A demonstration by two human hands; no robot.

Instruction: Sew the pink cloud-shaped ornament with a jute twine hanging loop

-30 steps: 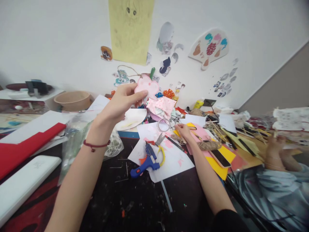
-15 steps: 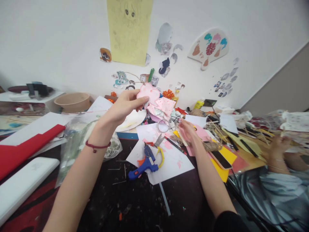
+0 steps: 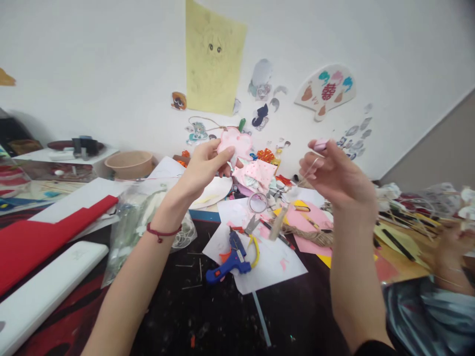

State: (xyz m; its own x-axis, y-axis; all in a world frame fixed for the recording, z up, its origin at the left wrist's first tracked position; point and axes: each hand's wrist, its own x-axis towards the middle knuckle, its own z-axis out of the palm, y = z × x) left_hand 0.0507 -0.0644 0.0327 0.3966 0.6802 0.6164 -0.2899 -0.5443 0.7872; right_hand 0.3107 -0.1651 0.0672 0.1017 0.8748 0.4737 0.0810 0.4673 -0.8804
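Observation:
My left hand (image 3: pixel 218 160) pinches a pink flower-shaped piece (image 3: pixel 237 143) with a thin cord looping from its top. To the right, my right hand (image 3: pixel 330 170) is raised with its fingers closed on a small pinkish item (image 3: pixel 320 145); a thin string runs down from it to a pale blurred strip (image 3: pixel 278 223) hanging over the desk. Below and between the hands, a blue glue gun (image 3: pixel 232 259) and yellow-handled scissors (image 3: pixel 255 249) lie on white paper (image 3: pixel 274 267). A clear tape roll (image 3: pixel 259 202) stands behind them.
Pink dotted fabric (image 3: pixel 256 173) is heaped near the wall. A plastic bag (image 3: pixel 128 225), red sheet (image 3: pixel 55 230) and white case (image 3: pixel 55 277) lie left. Twine (image 3: pixel 311 236) and coloured paper lie right, near another person's hand (image 3: pixel 454 242).
My right hand has risen from the desk clutter, lifting the string and pale strip. My left hand still holds the flower piece. The view has shifted slightly.

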